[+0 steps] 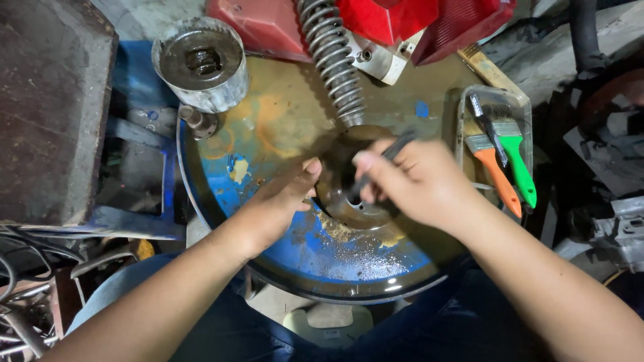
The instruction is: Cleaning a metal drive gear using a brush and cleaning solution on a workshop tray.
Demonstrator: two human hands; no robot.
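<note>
Beside the right hand (419,181), paintbrushes (503,157) lie in a tray (463,110)

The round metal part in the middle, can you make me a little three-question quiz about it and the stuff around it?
1. True or false: the right hand holds a dark tool over the metal disc.
2. Which colours are the handles of the two brushes in the tray? A) orange and green B) blue and yellow C) both red
3. Fill in: the left hand touches the disc's ____ edge.

Key
1. True. It grips a thin dark tool.
2. A.
3. Left. The disc sits on a blue drum top, below a coil spring.
</note>
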